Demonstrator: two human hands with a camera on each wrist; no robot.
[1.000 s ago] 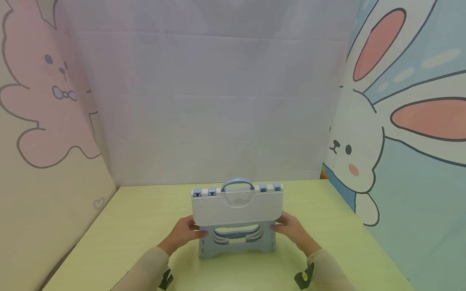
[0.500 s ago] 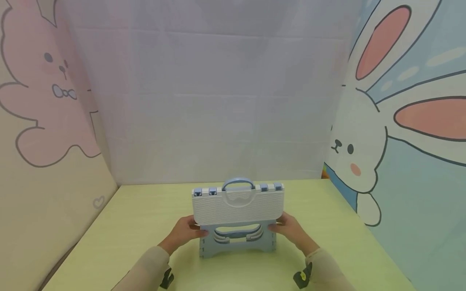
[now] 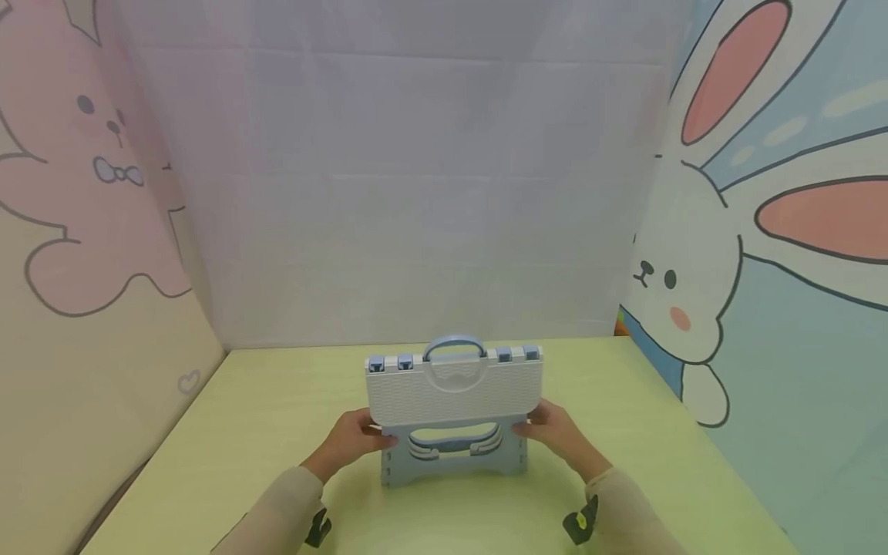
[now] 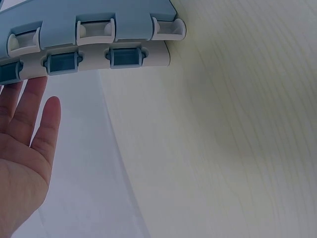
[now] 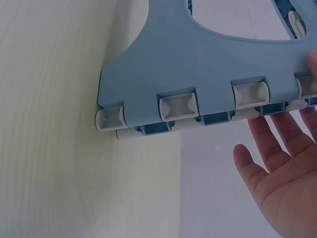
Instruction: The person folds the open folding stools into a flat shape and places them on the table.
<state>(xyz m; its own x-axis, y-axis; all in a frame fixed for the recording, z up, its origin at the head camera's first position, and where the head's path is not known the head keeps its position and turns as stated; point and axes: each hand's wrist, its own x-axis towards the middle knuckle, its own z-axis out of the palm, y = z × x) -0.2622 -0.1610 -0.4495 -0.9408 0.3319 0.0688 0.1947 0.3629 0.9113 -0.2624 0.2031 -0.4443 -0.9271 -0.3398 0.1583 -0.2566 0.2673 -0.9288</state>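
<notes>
A folding step stool, folded flat and upright, is in the middle of the head view. Its seat panel is white with a woven texture, its legs are light blue, and a blue carry handle arches over the top. My left hand grips its left side just below the seat panel, thumb in front and fingers behind. On the opposite side my right hand holds it the same way. Both wrist views show the hinged leg edges close up, with fingers reaching behind them. Whether the feet touch the table cannot be told.
The pale yellow-green table reaches back to a white sheet. Side walls carry a pink cartoon figure on the left and a white rabbit on the right.
The whole scene has shifted slightly upward in the head view, the background along with it. Both hands keep their grip on the stool, which stays nearly still.
</notes>
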